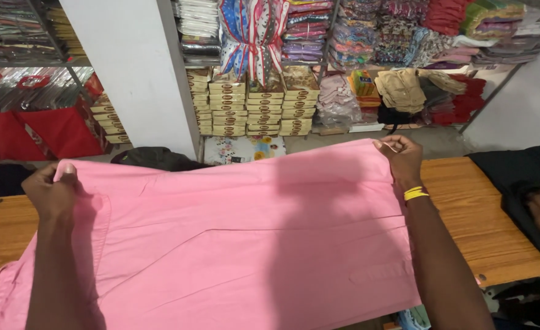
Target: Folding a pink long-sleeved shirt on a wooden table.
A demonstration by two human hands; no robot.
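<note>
Red bags: a row of flat red fabric bags [50,131] with clear glossy plastic tops stands on the floor at far left, under a metal shelf of folded cloth.
Left hand: the left hand [53,192] is closed on the far left corner of the pink cotton garment [251,238], thumb on top and fingers curled under the edge, pinching the cloth.
Pink garment: it lies spread wide over the brown wooden table [471,214], stretched between the two hands along its far edge; a stitched seam and pocket outline run just right of the left hand, and the near part hangs over the table's front edge.
White pillar: a plain white wall pillar [135,73] rises behind the table.
Boxes: stacks of flat cream-and-gold cardboard boxes [251,107] with oval labels sit in columns on the floor beyond the pillar, with a red, white and blue patterned bundle [251,33] hanging above them.
Right hand: the right hand [401,159], with a yellow band [415,194] at the wrist, pinches the far right corner of the garment between thumb and fingers.
Shelves: folded fabrics [404,30] in many colours fill the shelves.
Black cloth: dark cloth [526,177] lies at the table's right end.
</note>
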